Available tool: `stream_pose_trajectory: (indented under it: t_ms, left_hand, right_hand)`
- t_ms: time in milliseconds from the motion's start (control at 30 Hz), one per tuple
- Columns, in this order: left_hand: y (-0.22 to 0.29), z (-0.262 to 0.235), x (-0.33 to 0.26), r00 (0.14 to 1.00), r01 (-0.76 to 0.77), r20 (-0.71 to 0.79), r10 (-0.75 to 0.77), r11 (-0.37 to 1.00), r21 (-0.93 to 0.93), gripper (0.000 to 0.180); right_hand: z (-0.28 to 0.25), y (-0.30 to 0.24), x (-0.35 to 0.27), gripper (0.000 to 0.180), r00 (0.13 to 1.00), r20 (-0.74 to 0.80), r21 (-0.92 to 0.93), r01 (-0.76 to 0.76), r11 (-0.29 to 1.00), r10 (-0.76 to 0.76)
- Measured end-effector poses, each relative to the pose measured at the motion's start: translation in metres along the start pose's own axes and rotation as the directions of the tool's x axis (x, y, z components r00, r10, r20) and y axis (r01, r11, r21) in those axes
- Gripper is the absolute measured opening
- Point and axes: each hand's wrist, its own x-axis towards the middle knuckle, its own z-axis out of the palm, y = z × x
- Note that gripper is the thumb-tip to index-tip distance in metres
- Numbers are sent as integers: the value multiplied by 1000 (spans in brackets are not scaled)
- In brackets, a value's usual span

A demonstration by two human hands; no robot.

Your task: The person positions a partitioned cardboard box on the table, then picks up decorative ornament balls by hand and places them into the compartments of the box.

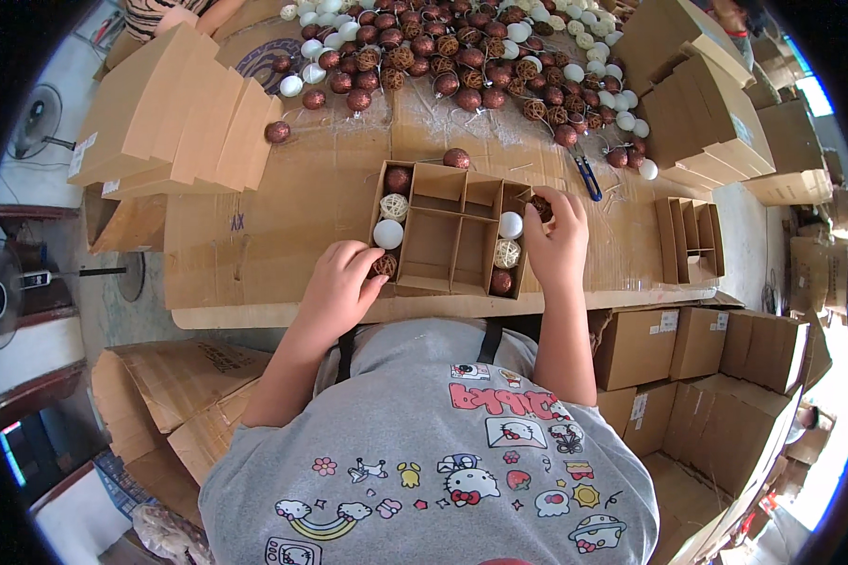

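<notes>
A shallow cardboard divider box point(430, 247) lies on the table in front of me. Its left column holds a brown glitter ball point(399, 180), a cream wicker ball point(394, 207), a white ball point(388, 234) and a brown wicker ball point(384, 266), which my left hand point(341, 284) grips at the near corner. In the right column sit another white ball point(511, 225), cream wicker ball point(507, 253) and brown glitter ball point(501, 282). Above that column's far end, my right hand point(560, 240) pinches a second brown wicker ball point(541, 208). The middle compartments hold no balls.
Many loose balls point(424, 47) cover the table's far side; one brown ball point(456, 158) lies just beyond the box. Blue-handled snips point(588, 176) lie at the right. Stacked cartons point(160, 113) flank the table, with another divider box point(674, 240) near its right edge.
</notes>
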Motion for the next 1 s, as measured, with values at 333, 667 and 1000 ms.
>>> stream_pose_trajectory:
  t_ms: [333, 667, 1000]
  left_hand:
    - [-4, 7, -4, 999, 33, 42, -32, 999, -36, 30]
    - [-3, 10, -3, 1000, 31, -1, -31, 999, -34, 26]
    - [-2, 9, -2, 1000, 27, -3, -27, 999, -43, 19]
  right_hand:
    - [26, 11, 12, 28, 991, 121, -235, 84, 968, -57]
    - [38, 12, 9, 40, 997, 38, -286, 76, 955, -68]
    - [42, 17, 3, 58, 992, 77, -358, 125, 925, -104]
